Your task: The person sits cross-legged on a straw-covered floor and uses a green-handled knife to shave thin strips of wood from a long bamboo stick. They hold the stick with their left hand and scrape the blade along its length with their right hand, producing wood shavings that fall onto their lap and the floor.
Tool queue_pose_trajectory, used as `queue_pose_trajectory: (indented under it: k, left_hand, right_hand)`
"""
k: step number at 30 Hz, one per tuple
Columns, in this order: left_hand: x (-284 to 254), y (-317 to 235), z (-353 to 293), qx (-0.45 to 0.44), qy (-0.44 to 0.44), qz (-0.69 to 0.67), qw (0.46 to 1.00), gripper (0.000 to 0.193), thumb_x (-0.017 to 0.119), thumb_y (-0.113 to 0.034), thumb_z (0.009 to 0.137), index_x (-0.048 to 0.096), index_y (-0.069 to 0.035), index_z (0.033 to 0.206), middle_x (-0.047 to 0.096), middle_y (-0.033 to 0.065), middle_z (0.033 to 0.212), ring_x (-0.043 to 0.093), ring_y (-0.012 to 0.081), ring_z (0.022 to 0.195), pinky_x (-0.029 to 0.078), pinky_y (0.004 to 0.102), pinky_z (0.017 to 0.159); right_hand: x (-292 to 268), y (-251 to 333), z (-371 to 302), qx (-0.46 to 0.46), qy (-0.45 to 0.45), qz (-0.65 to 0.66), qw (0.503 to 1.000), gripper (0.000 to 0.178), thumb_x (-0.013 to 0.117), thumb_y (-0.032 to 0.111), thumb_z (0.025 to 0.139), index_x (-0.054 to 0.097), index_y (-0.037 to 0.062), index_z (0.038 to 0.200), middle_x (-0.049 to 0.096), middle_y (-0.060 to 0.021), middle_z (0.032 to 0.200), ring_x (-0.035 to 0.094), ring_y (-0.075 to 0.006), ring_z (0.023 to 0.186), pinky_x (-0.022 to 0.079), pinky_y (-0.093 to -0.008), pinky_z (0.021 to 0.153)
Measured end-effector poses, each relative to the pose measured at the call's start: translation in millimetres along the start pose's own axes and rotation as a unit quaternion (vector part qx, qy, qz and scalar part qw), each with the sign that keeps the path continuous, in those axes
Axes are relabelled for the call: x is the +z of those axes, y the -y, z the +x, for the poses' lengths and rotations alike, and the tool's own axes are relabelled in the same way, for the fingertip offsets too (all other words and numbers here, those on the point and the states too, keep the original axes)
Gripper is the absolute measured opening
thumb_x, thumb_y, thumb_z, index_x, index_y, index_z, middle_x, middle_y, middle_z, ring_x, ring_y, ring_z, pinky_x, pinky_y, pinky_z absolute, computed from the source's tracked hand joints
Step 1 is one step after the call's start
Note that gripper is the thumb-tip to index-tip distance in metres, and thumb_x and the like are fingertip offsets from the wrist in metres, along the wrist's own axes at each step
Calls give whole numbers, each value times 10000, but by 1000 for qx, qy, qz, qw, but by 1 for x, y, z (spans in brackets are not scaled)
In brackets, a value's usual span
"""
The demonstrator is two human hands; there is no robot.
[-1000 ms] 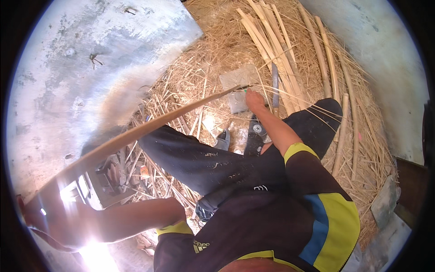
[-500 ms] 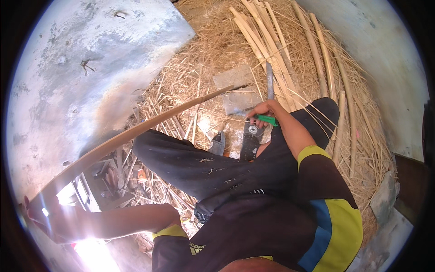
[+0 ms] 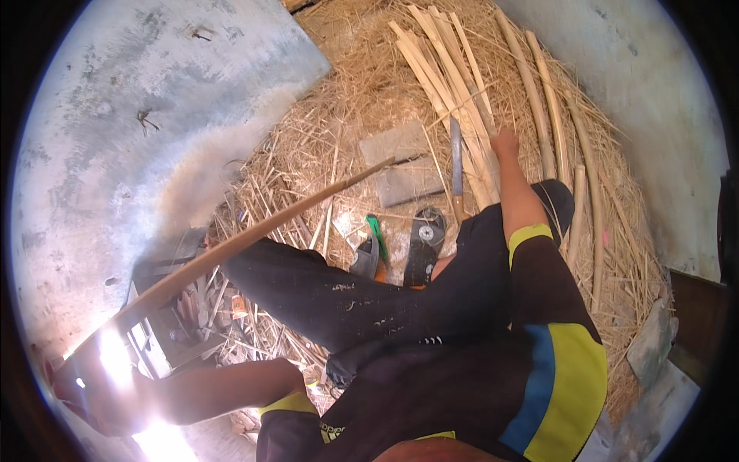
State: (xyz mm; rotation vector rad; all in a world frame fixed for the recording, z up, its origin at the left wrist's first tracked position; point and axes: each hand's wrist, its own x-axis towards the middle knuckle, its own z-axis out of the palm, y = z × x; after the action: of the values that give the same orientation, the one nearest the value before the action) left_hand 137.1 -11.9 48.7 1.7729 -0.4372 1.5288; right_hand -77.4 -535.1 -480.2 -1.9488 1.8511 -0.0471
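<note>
A long wooden strip (image 3: 254,239) is held by the left hand (image 3: 92,399), which is clamped on its near end; the fingers are partly washed out by glare. The strip is slanted above the left knee, and its narrow tip is brought over two grey slabs (image 3: 395,143) laid at the middle of the floor (image 3: 339,96); whether they are touched by it cannot be told.

The right hand (image 3: 506,143) is placed at the right side of a bundle of pale split strips (image 3: 446,73); whether its fingers are closed on one cannot be made out. The bundle is spread from the floor's far edge toward the right knee. Just beside it, on the left, a knife (image 3: 456,162) is laid with its blade pointed to that far edge and its handle turned to the person.

A green tool (image 3: 374,223) is seen just beside the left one of two dark sandals (image 3: 426,233) between the knees. Along the floor's right edge, rounded poles (image 3: 552,115) are laid on straw. Near the left edge, a small orange container (image 3: 239,307) is surrounded by scattered slivers.
</note>
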Motion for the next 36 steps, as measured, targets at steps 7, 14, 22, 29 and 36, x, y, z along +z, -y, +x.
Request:
queue_pose_trajectory:
  k: [7,14,22,29,36]
  left_hand:
    - [-32,16,23,231,7,314,921,300,508,-301,941,658,-44,974,654,3,1061,653,103,759,553,233,603]
    - [-34,18,14,236,22,395,887,187,564,-279,896,569,-92,888,661,-39,1062,673,134,780,538,257,564]
    - [-38,28,10,240,53,353,903,149,583,-196,878,594,-51,912,652,24,1044,658,175,851,560,270,611]
    - [-37,26,5,4,16,316,949,352,566,-285,921,625,34,1059,614,112,994,631,161,843,566,245,669]
    - [-37,47,-1,44,34,170,984,241,616,-130,873,610,3,1074,610,124,1001,627,160,829,571,248,690]
  right_hand:
    - [30,-1,-47,5,96,-36,995,1062,757,401,665,138,-35,1409,512,-272,1250,505,-391,1166,414,-401,978]
    - [50,-32,-24,-9,127,22,992,848,815,382,576,495,-115,1185,588,-295,1106,603,-371,1014,481,-394,879]
    - [4,-18,14,-56,84,53,994,650,649,248,708,465,46,1298,635,-233,1044,632,-334,947,508,-414,808]
    - [-145,32,11,-149,-154,-121,969,539,603,367,831,428,263,1330,658,-179,931,642,-323,881,497,-464,743]
    - [-275,-73,-1,-126,-266,-150,944,631,591,398,840,318,271,1394,652,-211,933,616,-414,845,471,-486,723]
